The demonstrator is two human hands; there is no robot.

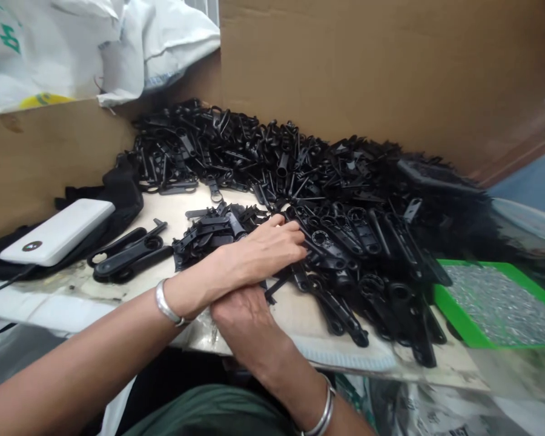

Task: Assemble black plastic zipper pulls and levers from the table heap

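My left hand [275, 245] reaches across over my right wrist, its fingers curled down at the near edge of a heap of long black plastic handle-like parts with ring ends [340, 236]. What those fingers hold, if anything, is hidden beneath them. My right hand [243, 309] lies under my left forearm, and its fingers are out of sight behind it. Just beyond my left wrist is a smaller cluster of black clip-like parts [209, 233]. A few black handles [129, 254] lie apart on the left of the pale tabletop [163, 209].
A large pile of black parts [254, 145] fills the back against cardboard walls [381, 66]. At right stands a green tray [470, 321] of small shiny metal pieces. A white power bank [59, 230] rests on black cloth at left. White sacks [163, 42] hang over the back-left wall.
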